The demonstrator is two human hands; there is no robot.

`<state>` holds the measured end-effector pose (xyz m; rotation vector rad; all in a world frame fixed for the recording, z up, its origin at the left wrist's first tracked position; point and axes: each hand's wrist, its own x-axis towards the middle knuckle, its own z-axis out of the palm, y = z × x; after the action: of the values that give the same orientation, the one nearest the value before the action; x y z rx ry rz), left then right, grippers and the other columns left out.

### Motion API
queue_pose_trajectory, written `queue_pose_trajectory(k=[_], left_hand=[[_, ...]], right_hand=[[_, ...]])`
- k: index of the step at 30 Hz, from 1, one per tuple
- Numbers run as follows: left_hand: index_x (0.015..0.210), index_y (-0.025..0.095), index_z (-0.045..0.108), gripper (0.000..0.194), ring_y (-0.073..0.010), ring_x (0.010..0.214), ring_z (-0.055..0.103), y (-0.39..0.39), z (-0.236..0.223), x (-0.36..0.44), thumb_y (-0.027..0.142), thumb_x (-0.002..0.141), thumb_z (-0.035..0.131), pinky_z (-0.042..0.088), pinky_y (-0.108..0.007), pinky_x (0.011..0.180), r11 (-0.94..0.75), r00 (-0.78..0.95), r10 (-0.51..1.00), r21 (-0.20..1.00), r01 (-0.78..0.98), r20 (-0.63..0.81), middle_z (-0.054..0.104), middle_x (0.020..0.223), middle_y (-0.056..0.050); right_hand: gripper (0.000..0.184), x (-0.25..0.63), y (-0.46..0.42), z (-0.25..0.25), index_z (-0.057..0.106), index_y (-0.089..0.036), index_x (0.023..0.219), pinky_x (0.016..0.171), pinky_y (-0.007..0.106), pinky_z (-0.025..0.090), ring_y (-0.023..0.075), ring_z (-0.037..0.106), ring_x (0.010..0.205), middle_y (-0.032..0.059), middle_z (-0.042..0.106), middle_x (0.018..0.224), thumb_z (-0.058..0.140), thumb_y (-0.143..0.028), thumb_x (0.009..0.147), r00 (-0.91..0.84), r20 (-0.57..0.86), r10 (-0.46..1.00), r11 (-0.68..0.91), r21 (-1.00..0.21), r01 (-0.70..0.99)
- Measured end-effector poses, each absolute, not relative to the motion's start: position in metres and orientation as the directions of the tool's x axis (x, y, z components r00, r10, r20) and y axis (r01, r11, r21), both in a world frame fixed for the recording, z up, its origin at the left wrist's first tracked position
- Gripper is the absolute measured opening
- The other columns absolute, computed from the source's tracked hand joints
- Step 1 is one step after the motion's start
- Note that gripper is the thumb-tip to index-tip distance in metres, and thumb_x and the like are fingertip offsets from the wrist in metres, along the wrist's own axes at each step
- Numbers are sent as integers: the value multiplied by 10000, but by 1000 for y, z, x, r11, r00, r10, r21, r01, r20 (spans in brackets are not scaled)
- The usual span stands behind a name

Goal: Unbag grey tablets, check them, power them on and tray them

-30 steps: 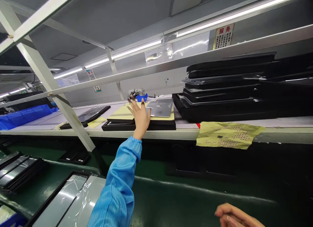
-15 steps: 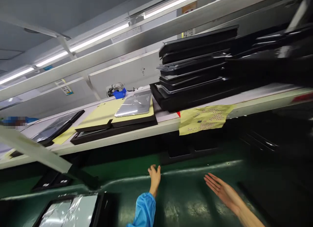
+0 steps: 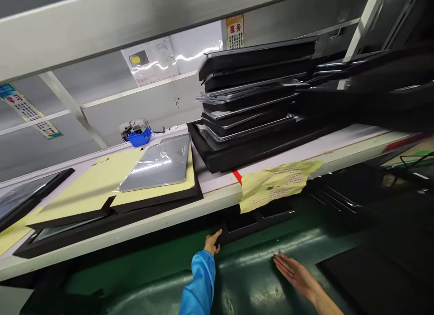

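My left hand (image 3: 212, 242), in a blue sleeve, grips the near left corner of a flat black tray (image 3: 257, 218) that lies under the white shelf on the green conveyor belt (image 3: 257, 279). My right hand (image 3: 294, 273) hovers open above the belt, palm up and fingers stretched toward the same tray, a little apart from it. A silver laptop lid in clear film (image 3: 158, 163) rests on a yellow sheet (image 3: 91, 184) on the shelf above my left hand.
A tall stack of black trays (image 3: 251, 102) fills the right of the white shelf (image 3: 217, 193). A yellow dotted sheet (image 3: 274, 181) hangs over its edge. A blue bin (image 3: 139, 136) sits at the back. More black trays (image 3: 34, 197) lie left; a dark panel (image 3: 373, 279) lies right on the belt.
My left hand dropped from the shelf to the belt, then closed on the black tray's corner. My right hand came forward, open. The view swung right and nearer.
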<state>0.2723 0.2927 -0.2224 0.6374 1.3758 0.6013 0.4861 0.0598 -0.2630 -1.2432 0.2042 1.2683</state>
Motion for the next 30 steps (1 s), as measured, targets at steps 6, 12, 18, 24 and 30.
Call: queue_pose_trajectory(k=[6,12,18,24,30], left_hand=[[1077,152,672,274,-252,1070,700,261,-233,274,167,825,780,610,-412,896,719,173,695,668,-192,-698,710,1157,-94],[846,180,688,196,-293,1105,713,187,-236,238,149,694,807,618,-401,942,632,210,768,661,-406,-605,746,1015,-75],[766,198,713,220,-360,1066,735,106,-235,96,200,612,869,606,-470,968,671,130,715,621,-406,-687,780,933,-83],[1003,219,745,442,-357,1015,758,48,-240,21,112,581,815,578,-515,1015,746,135,638,564,-353,-759,784,916,-60],[1133,173,719,609,-362,1031,752,55,-251,15,65,540,812,552,-519,1038,756,157,630,555,-346,-760,791,1014,-98]], right_hand=[[152,489,76,-263,669,-159,996,1006,433,583,249,710,1118,110,733,1092,599,-289,959,401,-679,615,-164,-608,-777],[318,510,39,-252,659,-157,1055,970,478,565,238,692,1077,91,714,1139,612,-462,982,600,-537,593,-74,-778,-624],[545,499,-13,-241,617,-228,1110,1185,559,376,393,532,1328,127,630,1299,687,-617,735,808,-261,527,-177,-964,-197],[528,440,-36,-234,709,-284,1202,1259,489,258,332,466,1415,60,637,1401,762,-504,724,489,-27,872,-184,-944,275],[525,422,-26,-245,609,-231,1372,1292,458,165,282,279,1543,72,409,1628,596,-471,904,425,-3,905,-222,-856,467]])
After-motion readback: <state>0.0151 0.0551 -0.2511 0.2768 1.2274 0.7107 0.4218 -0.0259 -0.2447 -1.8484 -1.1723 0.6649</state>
